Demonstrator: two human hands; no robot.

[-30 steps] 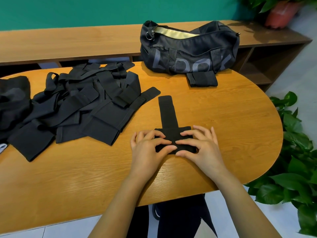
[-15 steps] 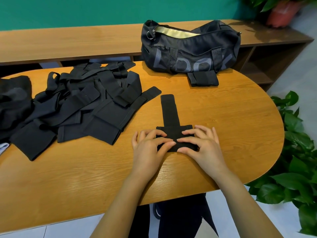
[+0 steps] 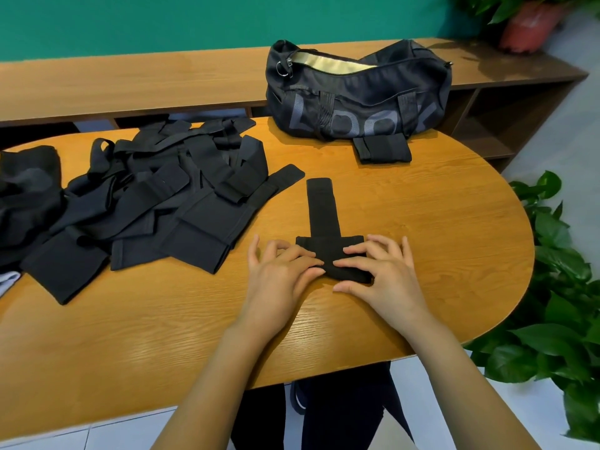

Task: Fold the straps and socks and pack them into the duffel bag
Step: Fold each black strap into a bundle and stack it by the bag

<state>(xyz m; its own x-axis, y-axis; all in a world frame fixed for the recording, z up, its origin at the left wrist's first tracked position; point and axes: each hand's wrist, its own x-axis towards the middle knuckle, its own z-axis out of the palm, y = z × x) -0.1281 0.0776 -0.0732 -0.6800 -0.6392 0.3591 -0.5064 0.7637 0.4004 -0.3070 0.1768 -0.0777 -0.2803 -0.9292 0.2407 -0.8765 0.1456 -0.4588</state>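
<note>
A black strap (image 3: 323, 216) lies in a T shape on the wooden table (image 3: 438, 241), its narrow tail pointing away from me. My left hand (image 3: 279, 277) and my right hand (image 3: 386, 271) meet at its wide near end, forefingers on top and thumbs at the near edge, pinching the rolled-up fold. The black duffel bag (image 3: 357, 102) stands at the back of the table with its zip open and pale lining showing. A folded black strap (image 3: 383, 149) lies just in front of the bag. A heap of loose black straps (image 3: 156, 196) covers the table's left half.
Dark fabric (image 3: 26, 180) lies at the far left edge, with a bit of white cloth (image 3: 8, 280) below it. A low wooden shelf (image 3: 130, 79) runs behind the table. Potted plants (image 3: 565, 303) stand to the right on the floor.
Both hands have stayed on the strap's near end. The near fold has rolled over slightly away from me and looks thicker.
</note>
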